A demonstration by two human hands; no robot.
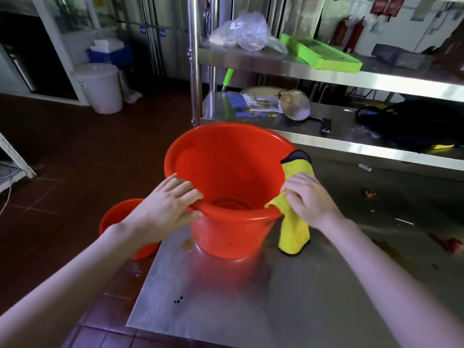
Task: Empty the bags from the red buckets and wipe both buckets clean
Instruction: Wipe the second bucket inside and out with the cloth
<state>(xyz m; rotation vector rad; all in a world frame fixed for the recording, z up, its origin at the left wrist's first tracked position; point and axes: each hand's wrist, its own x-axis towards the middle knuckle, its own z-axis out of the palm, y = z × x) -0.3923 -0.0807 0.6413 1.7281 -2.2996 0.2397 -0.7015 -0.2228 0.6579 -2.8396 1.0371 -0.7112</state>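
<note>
Dark reddish-brown tiled floor (pixel 62 151) spreads left of a brushed stainless-steel desk (pixel 226 310). Behind the desk stands a two-tier stainless-steel shelf rack (pixel 326 75). Tall steel cabinet doors (pixel 173 41) line the back, with a white lidded plastic bin (pixel 101 91) on the floor near them.

on the upper shelf (pixel 251 60) ahead of you lies a green tray (pixel 324 55); on the lower shelf (pixel 288 126), to your right, a black backpack (pixel 414 121). far left, a white lidded tub (pixel 100 89) stands on the dark floor (pixel 62 146), a blue box (pixel 110 54) behind it
</note>
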